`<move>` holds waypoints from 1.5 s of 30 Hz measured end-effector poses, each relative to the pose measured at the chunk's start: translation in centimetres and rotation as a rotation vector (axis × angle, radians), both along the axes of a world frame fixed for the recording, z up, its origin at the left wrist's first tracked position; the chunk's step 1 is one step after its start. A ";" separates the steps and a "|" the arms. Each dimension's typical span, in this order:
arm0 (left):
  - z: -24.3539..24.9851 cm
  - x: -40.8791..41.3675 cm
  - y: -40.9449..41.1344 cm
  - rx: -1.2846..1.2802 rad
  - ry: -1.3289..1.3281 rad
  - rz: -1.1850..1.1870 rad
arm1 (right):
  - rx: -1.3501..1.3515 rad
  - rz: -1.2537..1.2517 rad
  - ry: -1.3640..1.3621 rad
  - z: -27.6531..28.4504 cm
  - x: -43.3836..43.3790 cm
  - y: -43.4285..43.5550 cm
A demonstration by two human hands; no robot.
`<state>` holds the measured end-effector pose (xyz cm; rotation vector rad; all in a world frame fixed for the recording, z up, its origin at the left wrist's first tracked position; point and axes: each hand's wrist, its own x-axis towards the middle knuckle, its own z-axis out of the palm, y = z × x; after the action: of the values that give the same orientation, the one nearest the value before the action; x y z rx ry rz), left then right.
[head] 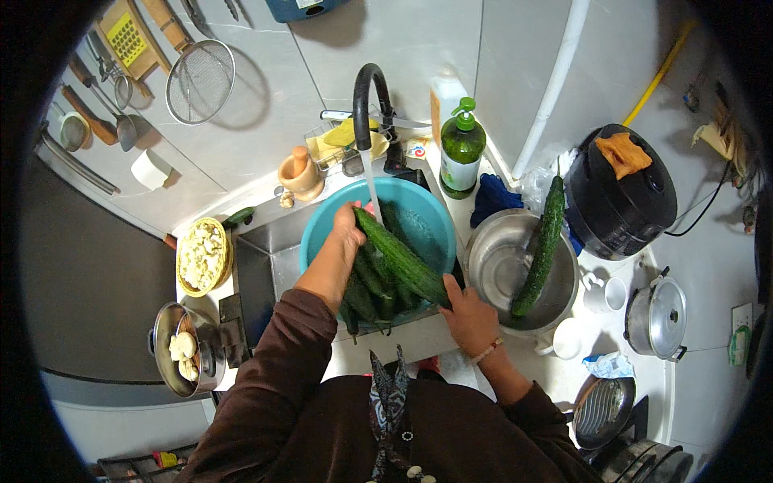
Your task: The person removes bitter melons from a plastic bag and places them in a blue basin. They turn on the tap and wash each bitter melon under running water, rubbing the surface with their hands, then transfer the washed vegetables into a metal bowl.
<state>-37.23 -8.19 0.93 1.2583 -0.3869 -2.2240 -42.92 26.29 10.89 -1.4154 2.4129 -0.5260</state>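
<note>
One long green cucumber (401, 259) is held slantwise over a teal plastic basin (307, 232). My left hand (349, 224) is at its upper end, with something pink beside the fingers. Around its lower right end my right hand (470, 314) is closed. Water runs from a black gooseneck faucet (361, 102) close to the upper end of the cucumber and into the basin. Several more cucumbers (362, 296) lie in the basin, some tips poking past its near rim. To the right, another cucumber (543, 247) leans across a steel bowl (483, 241).
The basin stands in a steel sink (278, 235). Behind it are a mortar (302, 178) with pestle, a wire rack holding a knife (410, 123), and a green pump bottle (462, 151). A yellow basket (226, 259) is left; white mugs (606, 296) and a lidded pot (658, 317) are right.
</note>
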 end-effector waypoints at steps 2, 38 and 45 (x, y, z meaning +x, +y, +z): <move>0.5 1.4 0.3 0.159 0.249 0.104 | -0.062 0.004 -0.075 -0.8 -0.3 -0.1; 8.2 17.4 11.6 -0.501 -0.520 -0.769 | -0.480 -0.425 -0.819 -9.2 5.8 -22.8; 9.8 16.3 13.2 -0.355 -0.391 -0.832 | -0.583 -0.597 -1.514 -8.7 9.9 -22.5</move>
<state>-20.90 4.96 10.69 1.4900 -1.6275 -2.3347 -33.04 3.79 2.24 -0.0367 1.2902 -1.7077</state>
